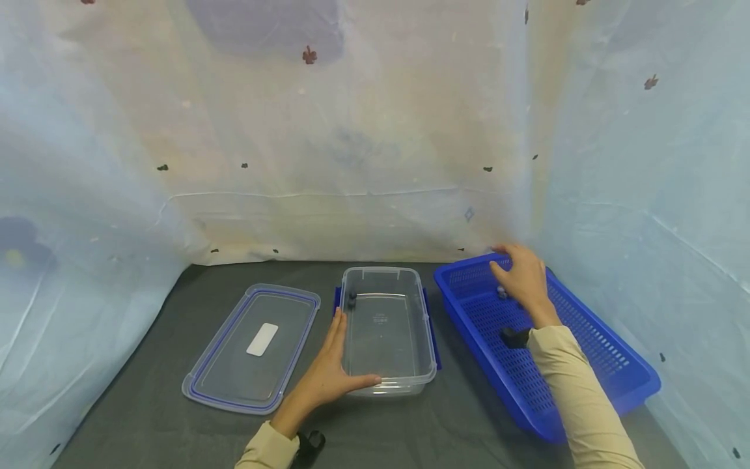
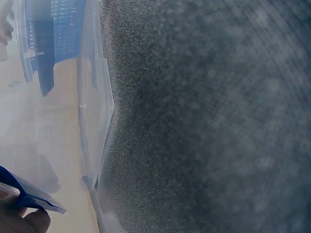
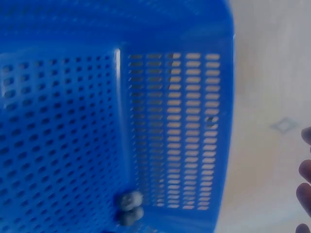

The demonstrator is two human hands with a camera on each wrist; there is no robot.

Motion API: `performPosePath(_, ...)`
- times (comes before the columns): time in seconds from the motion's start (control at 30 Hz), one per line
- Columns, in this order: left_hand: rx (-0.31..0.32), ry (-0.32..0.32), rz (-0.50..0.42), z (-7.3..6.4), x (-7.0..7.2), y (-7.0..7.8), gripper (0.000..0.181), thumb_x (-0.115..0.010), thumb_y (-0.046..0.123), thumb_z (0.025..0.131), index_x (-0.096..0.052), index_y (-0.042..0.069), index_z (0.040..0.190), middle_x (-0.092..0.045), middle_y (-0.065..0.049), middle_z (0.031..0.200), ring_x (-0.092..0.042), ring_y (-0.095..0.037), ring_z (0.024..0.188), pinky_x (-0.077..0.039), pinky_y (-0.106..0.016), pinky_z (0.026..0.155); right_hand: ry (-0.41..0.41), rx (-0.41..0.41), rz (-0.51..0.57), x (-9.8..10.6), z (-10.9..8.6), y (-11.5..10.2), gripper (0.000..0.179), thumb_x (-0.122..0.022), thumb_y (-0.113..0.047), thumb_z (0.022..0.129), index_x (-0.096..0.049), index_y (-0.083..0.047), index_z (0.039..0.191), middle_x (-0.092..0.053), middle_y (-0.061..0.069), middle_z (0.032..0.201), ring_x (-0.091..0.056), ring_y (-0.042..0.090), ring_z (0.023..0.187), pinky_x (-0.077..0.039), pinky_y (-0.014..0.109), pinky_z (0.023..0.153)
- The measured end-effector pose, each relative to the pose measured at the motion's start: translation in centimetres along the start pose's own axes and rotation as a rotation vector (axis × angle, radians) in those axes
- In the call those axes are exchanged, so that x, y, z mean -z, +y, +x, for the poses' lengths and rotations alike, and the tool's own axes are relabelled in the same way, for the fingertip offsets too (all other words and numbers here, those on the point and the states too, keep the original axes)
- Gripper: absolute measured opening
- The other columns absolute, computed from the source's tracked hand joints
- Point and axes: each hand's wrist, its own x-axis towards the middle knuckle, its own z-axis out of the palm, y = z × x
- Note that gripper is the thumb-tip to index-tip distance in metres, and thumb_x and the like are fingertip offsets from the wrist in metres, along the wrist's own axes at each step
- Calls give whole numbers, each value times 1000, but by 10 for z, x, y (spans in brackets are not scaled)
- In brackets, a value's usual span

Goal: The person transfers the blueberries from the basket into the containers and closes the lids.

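A clear plastic food container point(image 1: 381, 339) with blue side clips stands mid-table. My left hand point(image 1: 325, 378) rests at its near left corner, fingers straight along the left side and thumb over the near rim. In the left wrist view its fingertips point(image 2: 36, 221) touch a blue clip point(image 2: 36, 199). A small dark round thing point(image 1: 352, 298) shows in the container's far left corner. My right hand point(image 1: 523, 280) is above the far end of a blue basket point(image 1: 469, 352), fingers spread, with nothing seen between them. Small grey-and-white lumps point(image 3: 131, 200) lie in the basket's corner.
A clear lid point(image 1: 234, 384) with a blue seal and a white label point(image 1: 262, 339) lies flat left of the container. Dark grey cloth point(image 1: 152, 391) covers the table. Pale patterned sheeting point(image 1: 363, 130) hangs behind and along both sides, close to the basket's right wall.
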Motion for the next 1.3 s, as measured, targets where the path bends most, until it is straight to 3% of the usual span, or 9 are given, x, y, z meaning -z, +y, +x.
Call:
performPosePath(0.2,-6,7,-8,1,0,0,135,-78,68,64,4,14,156,10,-3,162,-1,-29,145,-20,-58,109,-10,-83,4,-1,-9,15,30,-66,-13,86,-66,0,113,-66,22,111,-55,44,106,-35,61,85)
performPosePath(0.5,-12,11,-15,-1,-2,-2,135,-78,69,64,5,16,156,10,-5,162,-2,-32,144,-21,-60,108,53,-157,71,-11,-24,37,29,-66,-8,86,-65,9,110,-66,27,102,-60,43,92,-45,56,82)
performPosePath(0.7,-7,6,-27,-1,-2,-1,134,-78,68,64,7,18,156,10,-4,162,-1,-32,144,-20,-61,108,80,-273,145,-20,-30,50,30,-65,-7,88,-63,12,112,-66,30,103,-61,44,94,-27,56,100)
performPosePath(0.87,-5,4,-21,-1,-2,-1,134,-77,68,65,6,17,156,10,-4,162,-2,-33,144,-21,-60,108,109,-358,178,-26,-36,58,29,-65,-6,88,-63,12,110,-66,30,102,-62,44,93,-20,56,102)
performPosePath(1.17,-10,9,-20,-1,-2,-2,134,-77,69,64,6,18,156,10,-4,162,-4,-35,144,-22,-62,107,117,-423,163,-41,-50,71,30,-65,-6,88,-62,13,112,-64,33,103,-60,46,93,-21,57,100)
performPosePath(1.3,-10,6,-14,-1,-1,-3,134,-77,69,64,7,18,156,11,-3,161,-2,-31,144,-22,-60,108,111,-466,135,-47,-57,77,31,-66,-5,86,-62,13,111,-63,34,104,-61,46,94,-30,56,99)
